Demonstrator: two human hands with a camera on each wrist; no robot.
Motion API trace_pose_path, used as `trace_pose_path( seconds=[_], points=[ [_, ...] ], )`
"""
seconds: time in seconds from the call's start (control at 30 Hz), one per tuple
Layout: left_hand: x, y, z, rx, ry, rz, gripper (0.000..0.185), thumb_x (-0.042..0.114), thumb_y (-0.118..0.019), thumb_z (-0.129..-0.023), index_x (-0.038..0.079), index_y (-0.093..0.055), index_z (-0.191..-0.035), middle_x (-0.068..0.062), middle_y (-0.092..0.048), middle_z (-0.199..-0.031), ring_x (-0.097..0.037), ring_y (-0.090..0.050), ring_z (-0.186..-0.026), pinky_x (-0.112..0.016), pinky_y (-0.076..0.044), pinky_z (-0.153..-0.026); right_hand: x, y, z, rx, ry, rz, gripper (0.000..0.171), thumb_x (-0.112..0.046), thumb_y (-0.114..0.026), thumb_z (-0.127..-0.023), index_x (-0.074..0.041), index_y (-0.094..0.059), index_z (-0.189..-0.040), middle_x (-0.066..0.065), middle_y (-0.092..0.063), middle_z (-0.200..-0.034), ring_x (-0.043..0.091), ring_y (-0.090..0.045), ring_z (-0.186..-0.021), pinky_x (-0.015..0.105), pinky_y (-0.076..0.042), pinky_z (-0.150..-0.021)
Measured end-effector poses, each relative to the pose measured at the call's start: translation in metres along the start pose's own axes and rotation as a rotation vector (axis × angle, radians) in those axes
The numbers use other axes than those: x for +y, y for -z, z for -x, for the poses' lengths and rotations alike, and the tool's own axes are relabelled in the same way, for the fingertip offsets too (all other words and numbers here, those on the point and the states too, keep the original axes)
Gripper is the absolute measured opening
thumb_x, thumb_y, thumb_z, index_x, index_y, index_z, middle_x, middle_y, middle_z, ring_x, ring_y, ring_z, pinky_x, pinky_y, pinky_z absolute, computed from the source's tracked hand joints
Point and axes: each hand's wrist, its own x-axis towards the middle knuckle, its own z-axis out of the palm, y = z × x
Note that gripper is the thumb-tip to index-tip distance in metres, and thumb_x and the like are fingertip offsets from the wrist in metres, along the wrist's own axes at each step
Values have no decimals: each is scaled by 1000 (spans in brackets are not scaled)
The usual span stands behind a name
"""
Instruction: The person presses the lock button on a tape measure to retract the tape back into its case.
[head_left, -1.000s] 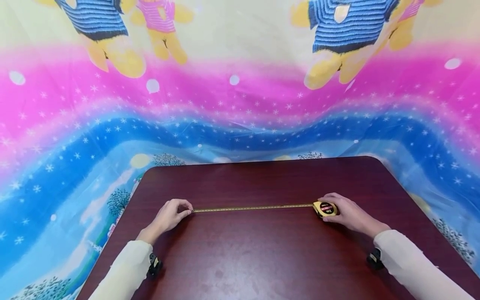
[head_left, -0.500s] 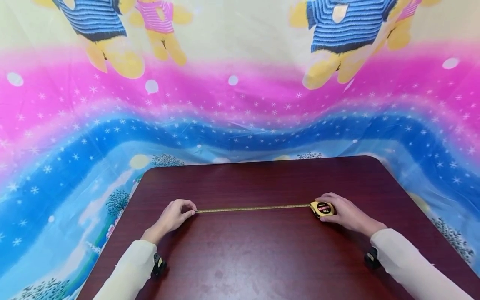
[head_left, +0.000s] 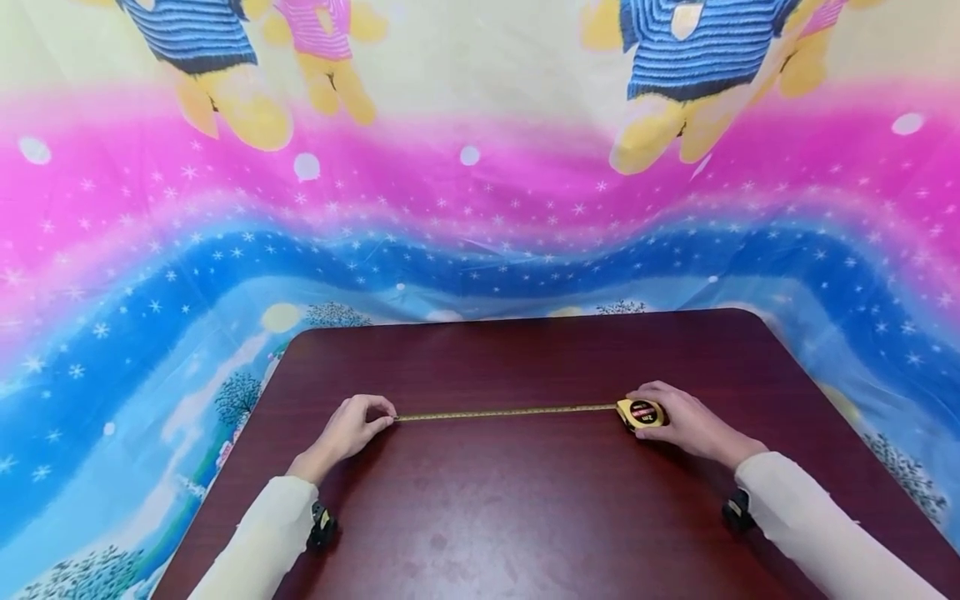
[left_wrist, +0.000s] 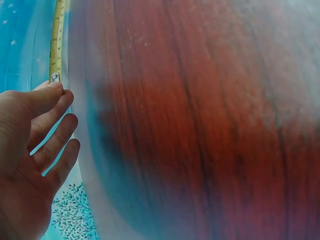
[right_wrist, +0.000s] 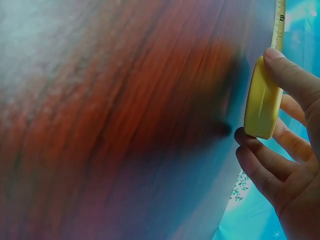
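Note:
A yellow tape measure point(head_left: 642, 413) with a black round label is gripped by my right hand point(head_left: 693, 425), thumb and fingers around its case. Its yellow blade point(head_left: 502, 412) runs out straight to the left above the table. At the blade's far end my left hand point(head_left: 347, 432) pinches the tip between thumb and forefinger. In the left wrist view the metal end hook point(left_wrist: 55, 77) shows right at the thumb tip, the other fingers loosely spread. The right wrist view shows the case point(right_wrist: 262, 100) from its side, with the thumb at the blade's mouth.
A dark red-brown wooden table point(head_left: 480, 500) with rounded far corners lies under both hands. Behind it hangs a cloth backdrop point(head_left: 480, 200) printed with bears and snowflakes. Black wrist cameras point(head_left: 321, 525) sit below the cream sleeves point(head_left: 258, 533).
My hands have come slightly closer together, the left moving right and the right moving left, so the stretch of blade between them is shorter. Both grips stay the same.

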Motion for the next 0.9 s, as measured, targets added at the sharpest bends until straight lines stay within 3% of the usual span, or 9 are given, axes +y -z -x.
trace_pose_path(
  seconds=[0.33,0.6,0.9],
  points=[
    [7,-2,-7,-4,7,21,9,16,-72,-95,24,-74,-92,6,-74,-96,-20,-68,-101,-45,-53,-89,-5,4,-4,-20,3,3,61,-34,-82,-85,-12,-61,-138,15,-59,-135,30,-59,-116,51,-52,-95],
    [8,-5,-10,-6,12,-7,3,20,-73,-94,21,-76,-93,8,-75,-96,-19,-69,-101,-46,-53,-89,-4,-1,-8,9,57,24,58,-35,-82,-85,-11,-64,-135,11,-62,-130,25,-61,-112,44,-51,-88],
    [13,-7,-10,-12,2,-19,6,17,-72,-94,21,-75,-92,8,-74,-93,-16,-68,-95,-44,-53,-87,-9,-2,-11,-12,33,11,59,-33,-82,-86,-11,-62,-137,10,-60,-133,23,-60,-113,42,-51,-89]
  ],
)
